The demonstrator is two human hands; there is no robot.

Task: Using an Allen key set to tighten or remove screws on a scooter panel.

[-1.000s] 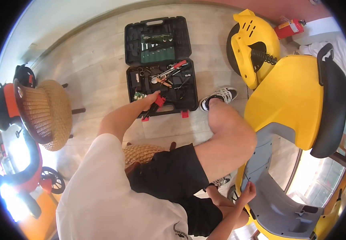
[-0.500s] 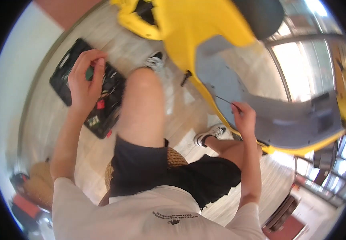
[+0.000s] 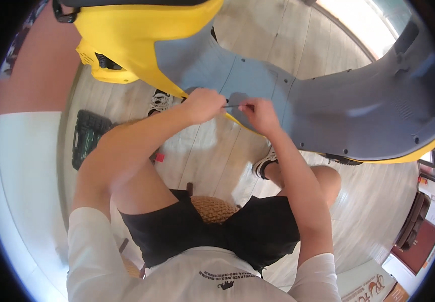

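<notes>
Observed from beside the person: slender, straight, dark rod (image 3: 231,106), held roughly level between both hands. Only a short middle length shows; ends concealed by fingers, material not determinable. Left hand (image 3: 205,104): fingers narrowed, holding one end of the rod. Right hand (image 3: 261,115): thumb and fingers pinching the other. Rod's position: by the near edge of the smooth grey plastic footboard (image 3: 257,75), dotted with dark round fasteners, on the glossy yellow-bodied scooter (image 3: 122,25); contact with footboard, cannot tell.
</notes>
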